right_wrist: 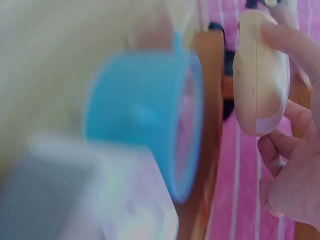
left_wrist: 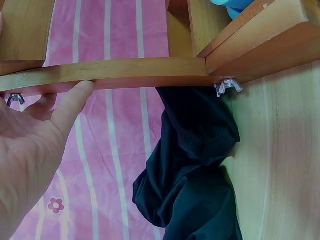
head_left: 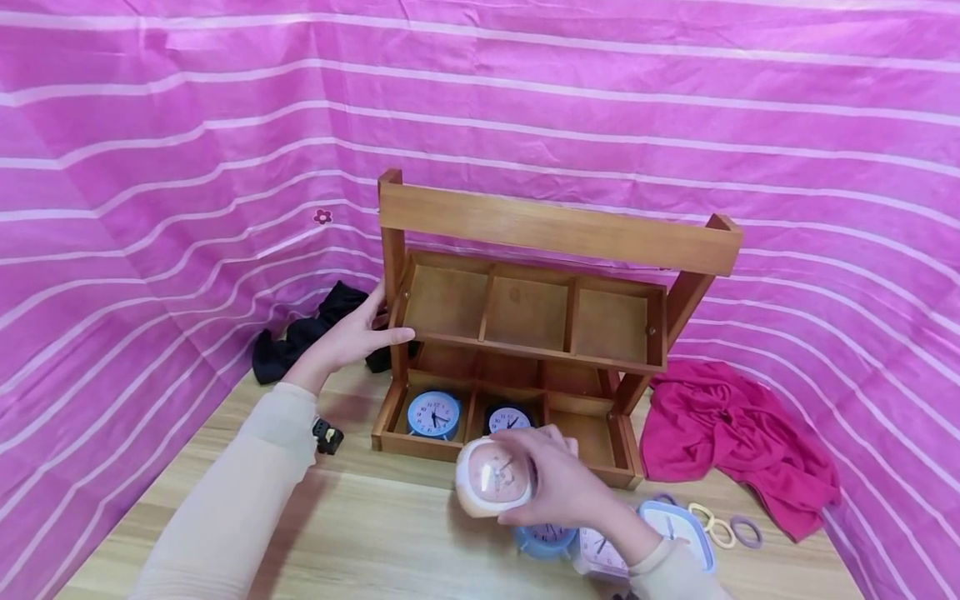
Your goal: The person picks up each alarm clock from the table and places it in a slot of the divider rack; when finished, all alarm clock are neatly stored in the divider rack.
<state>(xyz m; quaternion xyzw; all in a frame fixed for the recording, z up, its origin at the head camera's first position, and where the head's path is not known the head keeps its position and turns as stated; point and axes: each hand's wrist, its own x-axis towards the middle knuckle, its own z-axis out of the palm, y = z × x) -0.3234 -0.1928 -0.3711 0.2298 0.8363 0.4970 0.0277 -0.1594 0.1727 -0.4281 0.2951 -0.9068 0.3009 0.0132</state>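
A wooden two-tier rack (head_left: 558, 215) stands on the table, with three compartments in its upper tray. My left hand (head_left: 360, 335) rests against its left side post (left_wrist: 145, 70), thumb extended across the front edge. My right hand (head_left: 562, 479) grips a cream and white alarm clock (head_left: 495, 473) by its sides, held in front of the lower tray; its beige back (right_wrist: 252, 75) shows in the right wrist view. In the lower tray, a blue round clock (head_left: 433, 415) sits in the left compartment and a dark-rimmed clock (head_left: 507, 418) in the middle one, partly hidden by my right hand.
Below my right hand are another blue clock (head_left: 545, 540), a pale square clock (head_left: 600, 552) and a blue-edged white clock (head_left: 678, 529). Rings (head_left: 746, 532) and a crimson cloth (head_left: 731, 433) lie at the right. Black cloth (head_left: 300, 340) lies left behind the rack; pink striped fabric surrounds the table.
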